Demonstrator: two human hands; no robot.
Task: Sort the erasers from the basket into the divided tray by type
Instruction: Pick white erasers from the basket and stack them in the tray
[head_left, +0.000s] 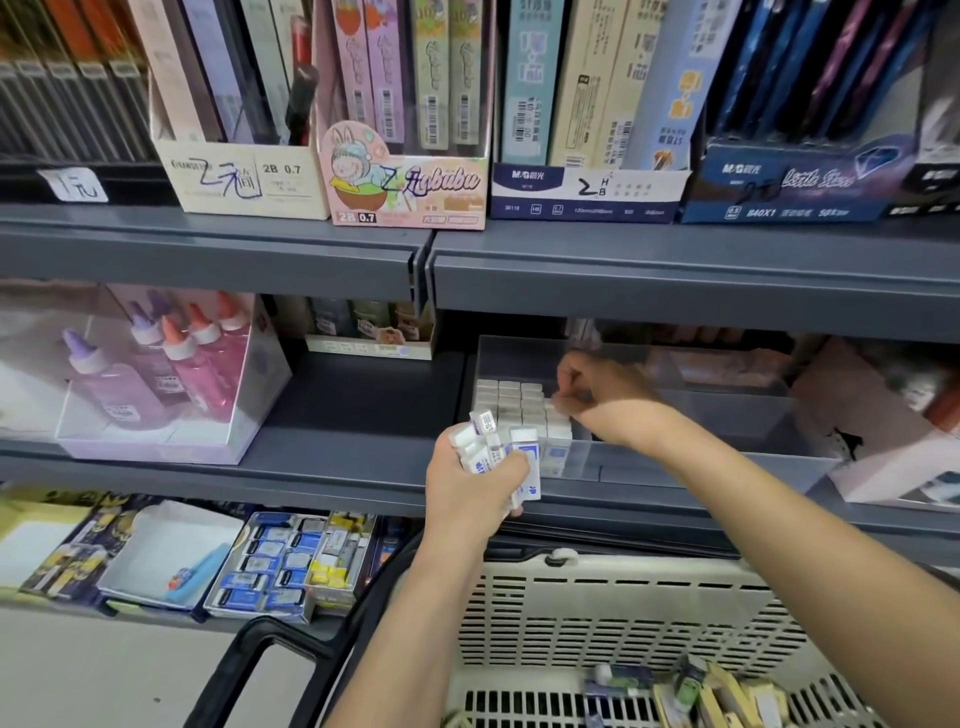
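Erasers (522, 410) of the white sleeved kind stand packed in neat rows at the left end of the clear divided tray (691, 415), which sits on the shelf (363, 410) at centre right of the frame. My left hand (475, 480) is clamped around a loose fistful of the same white erasers (493, 449), held just below and in front of the tray so the supply stays close to where it goes. My right hand (597, 397) reaches over the tray's front wall, fingertips pinched together at the edge of the rows; motion blur hides whether an eraser is between them, though I judge I am seating one beside the others. Lower right, the cream slatted basket (623, 608) hangs under my arms, with mixed erasers (691, 691) of other types lying in its bottom, not yet sorted.
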